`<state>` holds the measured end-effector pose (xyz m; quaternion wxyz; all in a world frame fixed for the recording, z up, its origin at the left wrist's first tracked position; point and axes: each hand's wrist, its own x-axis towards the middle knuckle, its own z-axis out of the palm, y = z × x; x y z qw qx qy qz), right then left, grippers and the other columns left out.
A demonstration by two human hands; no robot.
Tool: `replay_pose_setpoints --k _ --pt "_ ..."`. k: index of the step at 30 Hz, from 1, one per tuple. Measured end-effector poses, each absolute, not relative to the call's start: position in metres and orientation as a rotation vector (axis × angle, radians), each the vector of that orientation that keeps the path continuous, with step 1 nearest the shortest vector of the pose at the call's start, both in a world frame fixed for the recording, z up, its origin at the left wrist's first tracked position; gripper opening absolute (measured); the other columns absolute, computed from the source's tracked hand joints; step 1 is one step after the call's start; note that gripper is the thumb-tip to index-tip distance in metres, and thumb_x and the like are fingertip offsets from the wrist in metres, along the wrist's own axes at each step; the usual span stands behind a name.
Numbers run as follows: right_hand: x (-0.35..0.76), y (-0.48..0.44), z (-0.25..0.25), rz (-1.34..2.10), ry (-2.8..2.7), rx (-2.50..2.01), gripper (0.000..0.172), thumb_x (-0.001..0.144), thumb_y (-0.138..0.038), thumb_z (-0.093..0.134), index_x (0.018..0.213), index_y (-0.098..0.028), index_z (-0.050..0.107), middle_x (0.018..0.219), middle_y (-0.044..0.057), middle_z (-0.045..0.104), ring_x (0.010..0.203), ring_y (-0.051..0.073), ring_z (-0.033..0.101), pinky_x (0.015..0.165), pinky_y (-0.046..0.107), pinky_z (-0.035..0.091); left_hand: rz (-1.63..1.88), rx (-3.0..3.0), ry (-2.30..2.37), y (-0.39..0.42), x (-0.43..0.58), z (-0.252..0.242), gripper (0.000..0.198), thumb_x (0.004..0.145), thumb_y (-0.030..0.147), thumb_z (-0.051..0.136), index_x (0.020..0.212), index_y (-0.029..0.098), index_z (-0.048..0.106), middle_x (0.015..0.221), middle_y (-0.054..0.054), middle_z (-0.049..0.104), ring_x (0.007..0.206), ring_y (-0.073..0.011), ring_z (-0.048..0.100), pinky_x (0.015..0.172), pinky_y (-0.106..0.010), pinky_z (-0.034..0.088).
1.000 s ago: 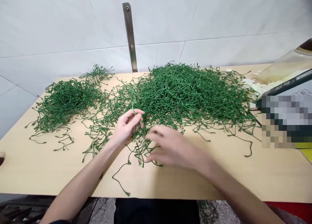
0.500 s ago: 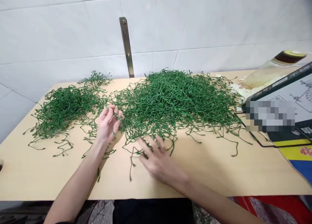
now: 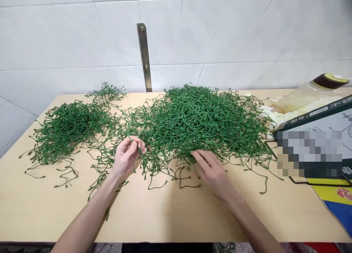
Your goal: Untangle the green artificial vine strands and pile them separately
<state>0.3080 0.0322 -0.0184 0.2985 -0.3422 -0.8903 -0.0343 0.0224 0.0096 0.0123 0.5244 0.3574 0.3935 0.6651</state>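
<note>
A big heap of thin, crinkled green stems [image 3: 203, 117], plastic-looking with small knobbed tips, covers the middle of the table. My left hand [image 3: 127, 156] is closed with fingertips pinched round a green stem, in the gap between this heap and a smaller pile of the same stems [image 3: 68, 126] to the left. At the front edge of the big heap, my right hand [image 3: 213, 170] has its fingers together, pinching green stems that are blurred at the fingertips. How many it grips I cannot tell.
Toward the right lie a clear bottle with a dark and yellow cap [image 3: 299, 95], small white pieces [image 3: 271, 113] and a dark-edged box or board [image 3: 327, 117], partly pixelated. A metal bracket [image 3: 144, 57] is fixed to the tiled wall. Loose stems [image 3: 66, 176] lie near the table's front.
My right hand has moved right and up to the heap's front edge, its spread fingers now together. My left hand stays pinched, slightly lower in view. The camera view has tilted up a little.
</note>
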Motion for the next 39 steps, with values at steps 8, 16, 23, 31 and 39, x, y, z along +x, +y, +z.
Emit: replay_pose_setpoints --k 8,16,23,31,39 --pt "0.363 0.105 0.064 -0.286 -1.818 -1.265 0.033 0.085 -0.02 0.054 0.114 -0.014 0.07 0.099 0.013 0.074 0.086 0.024 0.071 0.079 0.037 0.057 1.47 0.909 0.977 0.006 0.027 0.005 0.02 0.078 0.034 0.077 0.082 0.016 0.068 0.068 -0.003 0.062 0.066 -0.0145 0.058 0.064 -0.03 0.047" --pt "0.395 0.135 0.096 -0.018 -2.016 -1.865 0.061 0.079 -0.037 0.066 0.137 -0.021 0.056 0.121 0.019 0.068 0.104 0.045 0.064 0.083 0.072 0.046 1.314 0.995 1.087 0.003 0.025 -0.005 0.022 0.081 0.034 0.074 0.086 0.013 0.069 0.076 -0.005 0.068 0.067 -0.0129 0.062 0.066 -0.026 0.048" --pt "0.306 0.043 0.072 -0.002 -2.25 -1.069 0.018 0.094 -0.027 0.056 0.108 -0.02 0.065 0.102 0.009 0.073 0.092 0.023 0.069 0.081 0.039 0.058 1.434 0.761 0.694 0.007 0.023 0.001 0.016 0.077 0.027 0.078 0.085 0.017 0.069 0.067 0.0 0.061 0.058 -0.0101 0.057 0.049 -0.019 0.048" --pt "0.236 -0.013 -0.018 -0.017 -2.735 -0.717 0.034 0.092 -0.037 0.059 0.124 -0.026 0.061 0.139 0.013 0.057 0.116 0.035 0.06 0.088 0.054 0.058 1.416 0.696 0.504 0.005 0.012 0.004 0.012 0.078 0.028 0.077 0.085 0.022 0.069 0.065 0.003 0.052 0.052 -0.0063 0.045 0.041 -0.012 0.041" --pt "0.311 0.019 -0.023 -0.142 -2.697 -0.603 0.036 0.09 0.003 0.037 0.103 -0.01 0.068 0.102 0.016 0.071 0.094 0.025 0.068 0.076 0.034 0.062 1.378 0.699 0.554 0.005 0.017 0.005 0.012 0.079 0.026 0.076 0.083 0.019 0.068 0.066 0.001 0.055 0.056 -0.008 0.053 0.045 -0.016 0.044"
